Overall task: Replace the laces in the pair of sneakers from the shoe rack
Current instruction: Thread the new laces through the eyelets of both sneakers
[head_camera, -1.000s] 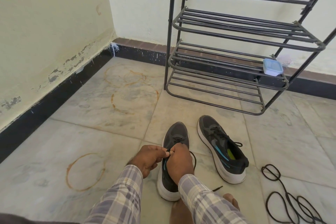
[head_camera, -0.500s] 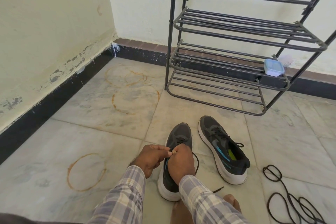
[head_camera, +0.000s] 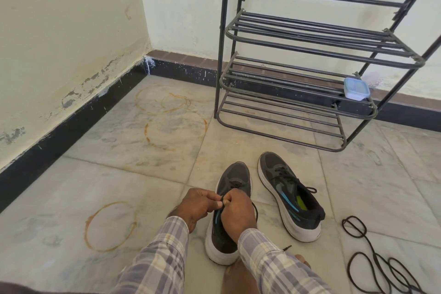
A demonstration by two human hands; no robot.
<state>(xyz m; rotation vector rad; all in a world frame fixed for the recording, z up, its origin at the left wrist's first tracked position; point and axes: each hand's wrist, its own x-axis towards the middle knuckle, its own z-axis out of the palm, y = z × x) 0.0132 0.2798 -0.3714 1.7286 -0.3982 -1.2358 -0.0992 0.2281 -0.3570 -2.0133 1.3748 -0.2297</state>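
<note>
1. Left hand (head_camera: 199, 205) and right hand (head_camera: 238, 212): both pinched on the black lace (head_camera: 222, 199) above the tongue of the near sneaker (head_camera: 235, 179); fingertips meeting at one point, grip tight.
2. Near sneaker: flat on the tiled floor (head_camera: 119, 174), toe toward the shoe rack (head_camera: 310, 74), heel just beside a bare foot (head_camera: 303, 264).
3. Second sneaker (head_camera: 288, 196): just to the right, not touching the first, laced and apparently tied.
4. Loose black laces (head_camera: 372, 258): coiled on the floor further right, well apart from both shoes.
5. Step in hand, judged: knot or top crossing being worked loose. Whether knot is open, not visible under the fingers.
6. Risk: pulling the wrong strand, tightening the knot instead of freeing it.
7. Risk: sneaker unbraced; hard upward pull likely to lift or skid it across smooth tile.
8. Risk: lace tip (head_camera: 287, 248) lying near the foot; possible snag or trapping under the heel.
9. Risk: coiled laces tangling if dragged by one end.
</note>
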